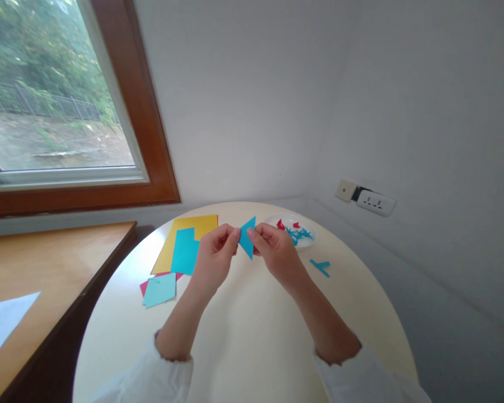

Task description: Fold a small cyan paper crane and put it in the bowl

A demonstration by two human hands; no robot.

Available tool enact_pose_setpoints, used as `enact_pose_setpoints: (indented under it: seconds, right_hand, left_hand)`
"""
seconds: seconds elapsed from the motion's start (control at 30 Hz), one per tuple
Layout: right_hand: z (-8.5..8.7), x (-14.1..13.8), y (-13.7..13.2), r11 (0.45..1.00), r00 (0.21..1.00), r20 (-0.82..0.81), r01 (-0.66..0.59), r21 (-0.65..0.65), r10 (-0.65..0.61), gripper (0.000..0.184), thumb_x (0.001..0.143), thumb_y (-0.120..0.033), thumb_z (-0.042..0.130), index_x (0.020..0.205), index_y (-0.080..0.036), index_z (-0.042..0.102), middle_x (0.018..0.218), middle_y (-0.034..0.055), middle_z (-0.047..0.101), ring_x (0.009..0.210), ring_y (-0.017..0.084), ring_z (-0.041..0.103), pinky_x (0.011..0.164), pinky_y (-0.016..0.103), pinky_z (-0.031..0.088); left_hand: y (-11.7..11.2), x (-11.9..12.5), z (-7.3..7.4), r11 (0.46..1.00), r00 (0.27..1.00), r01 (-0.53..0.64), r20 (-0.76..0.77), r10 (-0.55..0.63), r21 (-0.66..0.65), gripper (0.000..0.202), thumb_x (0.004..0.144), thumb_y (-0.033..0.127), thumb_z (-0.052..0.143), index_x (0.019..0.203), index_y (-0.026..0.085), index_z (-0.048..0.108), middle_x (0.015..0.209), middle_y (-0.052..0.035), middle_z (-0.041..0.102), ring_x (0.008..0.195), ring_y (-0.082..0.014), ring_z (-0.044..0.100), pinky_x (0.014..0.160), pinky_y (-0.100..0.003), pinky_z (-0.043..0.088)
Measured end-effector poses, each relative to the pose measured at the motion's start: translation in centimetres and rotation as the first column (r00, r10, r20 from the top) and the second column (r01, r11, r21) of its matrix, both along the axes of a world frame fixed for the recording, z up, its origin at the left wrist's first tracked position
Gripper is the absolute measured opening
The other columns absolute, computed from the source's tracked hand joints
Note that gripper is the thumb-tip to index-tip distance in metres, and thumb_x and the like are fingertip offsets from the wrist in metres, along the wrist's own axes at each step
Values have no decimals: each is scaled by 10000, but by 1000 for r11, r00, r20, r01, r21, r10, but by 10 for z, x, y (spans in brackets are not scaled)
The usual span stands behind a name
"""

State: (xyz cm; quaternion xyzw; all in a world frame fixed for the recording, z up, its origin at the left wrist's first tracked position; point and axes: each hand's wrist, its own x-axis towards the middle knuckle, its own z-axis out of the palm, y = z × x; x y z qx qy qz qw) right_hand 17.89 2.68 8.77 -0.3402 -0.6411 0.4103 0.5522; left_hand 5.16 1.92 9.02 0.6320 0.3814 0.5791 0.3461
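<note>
A blue piece of paper (247,237), folded into a triangle, is held up above the round table between both hands. My left hand (218,249) pinches its left corner between thumb and fingers. On the other side, my right hand (275,246) grips the long right edge, its thumb lying on the front of the paper. The fingers behind the sheet are mostly hidden. Behind my right hand stands a white plate (312,225) with small folded blue and red paper pieces (300,235) on it.
Yellow sheets (205,222) and a cut blue sheet (182,252) lie at the left of the round table (260,347). Nearer are light blue paper squares (160,290) over pinkish-red paper. Blue paper strips (321,267) lie at right. A wooden desk (67,257) adjoins on the left.
</note>
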Motion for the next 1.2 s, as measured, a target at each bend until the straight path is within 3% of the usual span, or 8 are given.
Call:
enact_pose_setpoints:
  seconds: [0.33, 0.53, 0.77, 1.07, 1.2]
  right_hand:
    - [-2, 0, 1, 997, 999, 0, 51, 56, -51, 291, 753, -378, 558, 586, -197, 403, 534, -61, 386, 504, 83, 378, 492, 225, 331]
    - [-3, -3, 2, 998, 999, -5, 36, 46, -35, 211, 745, -364, 564, 654, -182, 510, 620, -19, 518, 580, 108, 479, 534, 235, 387]
    - [-5, -3, 2, 995, 995, -58, 80, 59, -77, 194, 742, -346, 578, 661, -181, 518, 595, -19, 530, 576, 115, 501, 556, 248, 412]
    - [-2, -3, 2, 990, 983, -139, 130, 46, -123, 165, 703, -330, 612, 697, -175, 555, 645, -4, 588, 614, 119, 551, 579, 248, 449]
    - [-1, -3, 1, 989, 973, -184, 145, 7, -142, 199, 676, -352, 636, 653, -177, 545, 594, -10, 585, 570, 119, 546, 543, 253, 450]
  left_hand:
    - [-3, 3, 4, 999, 1000, 1, 17, 0, -38, 271, 752, 376, 567, 595, 161, 515, 529, 30, 465, 532, -93, 432, 515, -215, 334]
    - [0, 3, 1, 999, 998, -49, 44, 50, -17, 282, 720, 389, 607, 589, 159, 512, 516, 43, 442, 494, -78, 388, 467, -205, 288]
    - [0, 6, -1, 997, 986, 3, 165, 10, -79, 219, 697, 371, 633, 683, 157, 583, 624, 12, 559, 613, -108, 512, 616, -235, 433]
    - [-3, 4, 2, 996, 991, -37, 126, 47, -85, 247, 651, 369, 680, 617, 143, 586, 583, 16, 554, 570, -96, 494, 562, -217, 416]
    - [-2, 6, 1, 992, 979, -18, 201, 44, -128, 241, 660, 379, 671, 677, 149, 600, 615, 9, 580, 596, -103, 530, 579, -222, 446]
